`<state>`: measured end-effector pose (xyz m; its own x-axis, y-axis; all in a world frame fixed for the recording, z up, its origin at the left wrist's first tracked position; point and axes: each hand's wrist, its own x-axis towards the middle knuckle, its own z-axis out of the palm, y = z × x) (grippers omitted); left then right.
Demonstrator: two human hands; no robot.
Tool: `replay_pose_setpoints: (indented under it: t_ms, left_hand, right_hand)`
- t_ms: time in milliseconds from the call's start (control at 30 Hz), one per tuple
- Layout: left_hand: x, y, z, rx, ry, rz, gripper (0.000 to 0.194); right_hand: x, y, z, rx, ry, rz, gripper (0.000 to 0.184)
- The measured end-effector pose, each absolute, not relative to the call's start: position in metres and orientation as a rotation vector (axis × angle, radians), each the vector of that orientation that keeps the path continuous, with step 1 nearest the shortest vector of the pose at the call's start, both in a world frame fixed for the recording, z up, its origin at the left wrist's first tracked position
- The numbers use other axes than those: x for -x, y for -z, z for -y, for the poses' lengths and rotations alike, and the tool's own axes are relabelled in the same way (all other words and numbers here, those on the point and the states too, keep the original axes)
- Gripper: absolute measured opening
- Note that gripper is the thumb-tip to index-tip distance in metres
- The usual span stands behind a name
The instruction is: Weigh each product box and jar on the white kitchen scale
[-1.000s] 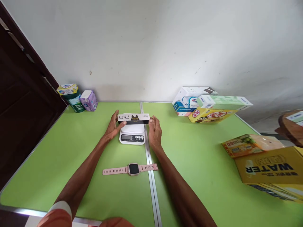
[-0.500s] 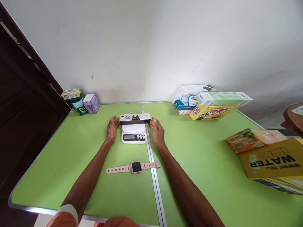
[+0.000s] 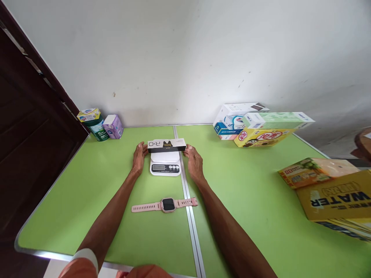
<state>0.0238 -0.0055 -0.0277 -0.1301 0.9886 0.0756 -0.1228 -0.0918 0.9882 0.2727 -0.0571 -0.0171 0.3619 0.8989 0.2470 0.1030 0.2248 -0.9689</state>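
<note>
A long black-and-white box with a dark cat-like shape printed on it lies crosswise over the back of a white kitchen scale. My left hand is at the box's left end, its fingertips against it. At the opposite end, my right hand has its thumb and fingers on the box, so the box is held between the two hands. The scale's display faces me and looks blank. Nearer to me, a pink smartwatch lies face up with its strap stretched out flat.
A dark green canister with a yellow box on top stands at the back left, beside a purple pack. Stacked cartons, among them a yellow box, are at the back right. A brown WATER carton sits at the right.
The view has shifted slightly, so everything sits a little further right. Both hands stay at the box's ends, and the box remains on the scale.
</note>
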Motion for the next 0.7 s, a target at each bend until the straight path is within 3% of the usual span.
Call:
replay_pose_setpoints:
  t_ms: [200,700]
  left_hand:
    - [-0.0248,0.0266,0.0065,-1.128,-1.419,-1.164,0.094]
    - [-0.0256,0.0221,0.0121,-1.260,-1.384,-1.209,0.079]
  right_hand:
    - [-0.2724,0.0176,0.0569,1.228,-0.725,1.098,0.078]
    - [-0.2738,0.0210,0.0555,1.267,-0.687,1.111,0.079]
